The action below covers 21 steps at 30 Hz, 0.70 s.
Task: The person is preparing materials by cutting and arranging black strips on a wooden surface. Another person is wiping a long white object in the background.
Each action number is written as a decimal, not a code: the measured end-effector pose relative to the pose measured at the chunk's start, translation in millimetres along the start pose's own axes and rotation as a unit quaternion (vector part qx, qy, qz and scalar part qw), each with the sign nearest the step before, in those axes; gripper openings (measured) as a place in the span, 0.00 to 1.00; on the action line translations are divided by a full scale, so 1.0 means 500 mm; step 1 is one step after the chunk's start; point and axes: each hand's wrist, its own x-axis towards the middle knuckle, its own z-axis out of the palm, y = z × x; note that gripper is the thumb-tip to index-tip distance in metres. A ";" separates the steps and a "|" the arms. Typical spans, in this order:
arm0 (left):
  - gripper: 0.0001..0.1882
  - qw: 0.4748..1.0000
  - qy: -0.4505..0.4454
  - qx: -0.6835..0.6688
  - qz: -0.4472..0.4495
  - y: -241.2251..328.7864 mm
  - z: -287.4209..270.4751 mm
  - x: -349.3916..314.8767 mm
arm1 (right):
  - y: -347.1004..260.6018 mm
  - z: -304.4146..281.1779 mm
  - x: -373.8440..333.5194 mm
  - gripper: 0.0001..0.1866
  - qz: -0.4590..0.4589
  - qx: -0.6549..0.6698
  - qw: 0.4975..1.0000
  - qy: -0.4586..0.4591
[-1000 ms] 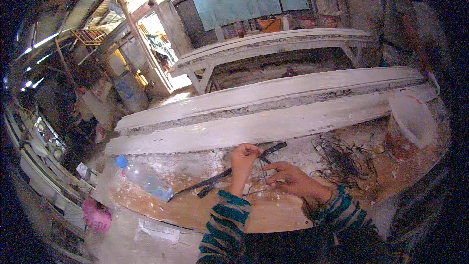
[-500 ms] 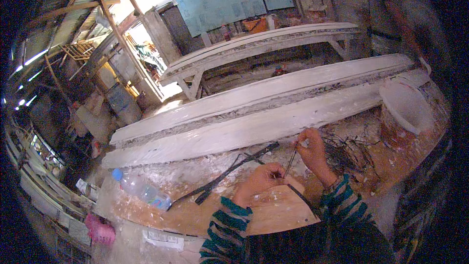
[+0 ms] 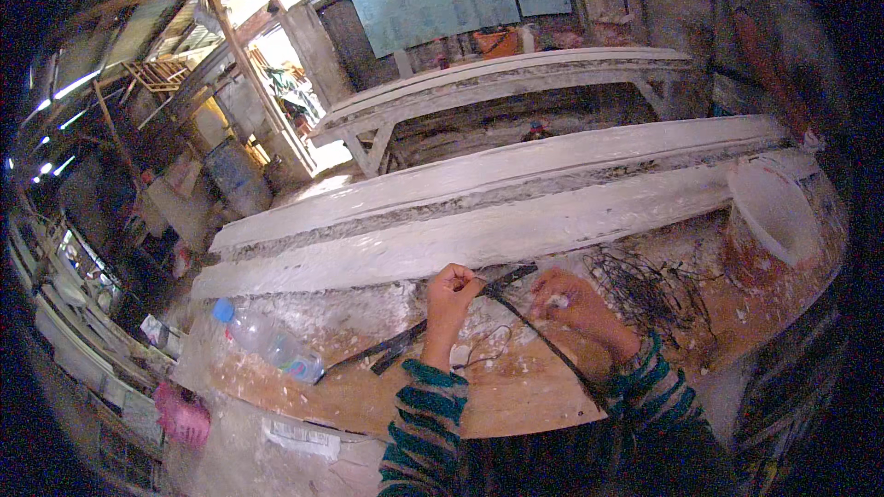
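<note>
My left hand [image 3: 449,302] pinches one end of a thin black strip [image 3: 545,339] between thumb and fingertips. From there the strip slopes down to the right, over the bare wooden board, toward my right sleeve. My right hand [image 3: 582,311] hovers to the right of the strip, its fingers curled together. Something small and white shows at those fingers, too blurred to name. Other black strips [image 3: 398,342] lie crossed on the board, left of and behind my left hand. A tangle of thin black strands [image 3: 649,294] rests beyond my right hand.
Two long whitish planks [image 3: 460,248] stretch across behind my hands. A white bucket [image 3: 772,216] stands at the right. A clear plastic bottle [image 3: 267,340] with a blue cap lies at the left, above a pink item [image 3: 181,414]. Farther back is a long whitish bench [image 3: 516,69].
My left hand has moved up and to the left, drawing the strip end out. My right hand has come down and turned, away from the piece it was holding up.
</note>
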 end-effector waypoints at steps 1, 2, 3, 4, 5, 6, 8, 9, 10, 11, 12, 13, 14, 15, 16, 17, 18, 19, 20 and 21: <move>0.05 1.000 0.013 -0.003 0.016 -0.004 0.001 0.002 | -0.004 0.011 -0.003 0.05 0.001 0.055 0.997 -0.047; 0.04 1.000 0.006 -0.004 0.004 -0.008 0.002 0.003 | -0.007 0.019 -0.005 0.05 0.002 0.110 0.990 -0.094; 0.03 1.000 -0.003 -0.001 0.003 -0.011 0.004 0.005 | -0.010 0.025 -0.008 0.05 0.028 0.132 0.987 -0.092; 0.03 1.000 -0.012 0.010 -0.018 -0.013 0.005 0.005 | -0.013 0.029 -0.012 0.05 0.054 0.154 0.983 -0.089; 0.02 1.000 -0.012 0.009 0.003 -0.014 0.006 0.005 | -0.014 0.030 -0.014 0.05 0.079 0.173 0.977 -0.097; 0.02 1.000 -0.012 0.017 0.003 -0.014 0.008 0.004 | -0.014 0.029 -0.013 0.05 0.065 0.169 0.979 -0.088; 0.02 0.999 -0.016 0.033 0.005 -0.013 0.014 0.000 | -0.012 0.020 -0.010 0.06 0.029 0.155 0.984 -0.088; 0.02 0.999 -0.020 0.042 0.006 -0.011 0.016 -0.003 | -0.012 0.015 -0.009 0.06 0.046 0.143 0.985 -0.090; 0.03 0.998 -0.023 0.050 0.009 -0.010 0.017 -0.004 | -0.011 0.010 -0.008 0.06 0.057 0.129 0.986 -0.087; 0.03 0.997 -0.041 0.058 0.017 -0.008 0.019 -0.005 | -0.011 0.005 -0.007 0.06 0.054 0.093 0.991 -0.086; 0.04 0.996 -0.058 0.066 0.025 -0.006 0.020 -0.007 | -0.010 0.001 -0.006 0.06 0.067 0.097 0.991 -0.062; 0.05 0.995 -0.081 0.063 0.021 -0.003 0.021 -0.008 | -0.010 -0.002 -0.005 0.06 0.066 0.080 0.994 -0.040; 0.05 0.987 -0.101 0.114 0.042 0.000 0.022 -0.010 | -0.009 -0.005 -0.004 0.06 0.053 0.055 0.997 -0.017; 0.05 0.979 -0.126 0.154 0.052 0.004 0.024 -0.012 | -0.008 -0.006 -0.002 0.05 0.071 0.036 0.997 0.021; 0.05 0.966 -0.149 0.204 0.055 0.009 0.027 -0.015 | -0.006 -0.008 0.001 0.05 0.076 0.009 0.995 0.059; 0.05 0.968 -0.182 0.163 0.049 0.013 0.032 -0.022 | -0.004 -0.010 0.003 0.05 0.081 -0.019 0.992 0.098; 0.05 0.967 -0.214 0.133 0.036 0.017 0.041 -0.032 | -0.002 -0.012 0.006 0.05 0.052 -0.081 0.987 0.132; 0.06 0.962 -0.248 0.115 0.021 0.022 0.048 -0.041 | 0.001 -0.014 0.011 0.05 0.024 -0.142 0.976 0.165; 0.06 0.953 -0.282 0.111 0.012 0.026 0.054 -0.050 | 0.004 -0.017 0.012 0.04 -0.005 -0.202 0.959 0.198; 0.06 0.940 -0.320 0.119 0.001 0.029 0.060 -0.059 | 0.007 -0.022 0.012 0.04 -0.006 -0.259 0.943 0.207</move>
